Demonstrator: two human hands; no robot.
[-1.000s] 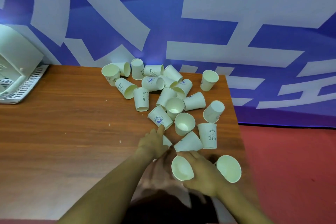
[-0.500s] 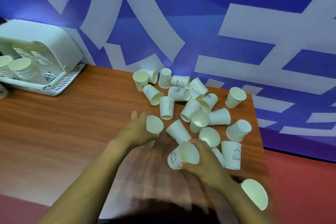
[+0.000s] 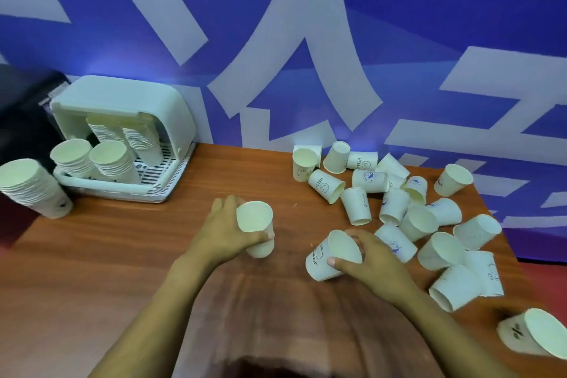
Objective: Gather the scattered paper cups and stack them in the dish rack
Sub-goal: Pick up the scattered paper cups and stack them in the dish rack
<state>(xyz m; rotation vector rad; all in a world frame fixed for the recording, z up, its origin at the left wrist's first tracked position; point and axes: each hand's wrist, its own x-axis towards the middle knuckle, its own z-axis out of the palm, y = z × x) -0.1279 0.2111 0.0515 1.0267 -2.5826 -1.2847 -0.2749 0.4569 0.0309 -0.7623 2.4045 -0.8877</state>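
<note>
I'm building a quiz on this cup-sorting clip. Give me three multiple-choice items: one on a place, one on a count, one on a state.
1. Where is the white plastic dish rack?
A. far left of the brown wooden table
B. far right
C. on the floor

2. How many white paper cups are in the hands?
A. none
B. one
C. two

3. How do most scattered paper cups lie?
A. nested
B. loose, many tipped over
C. crushed flat

Answers: 1 A, the rack stands at the left edge. 2 C, left hand and right hand each grip one. 3 B, they lie separately.

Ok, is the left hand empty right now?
No, the left hand grips a paper cup, while the right hand holds another cup.
</note>
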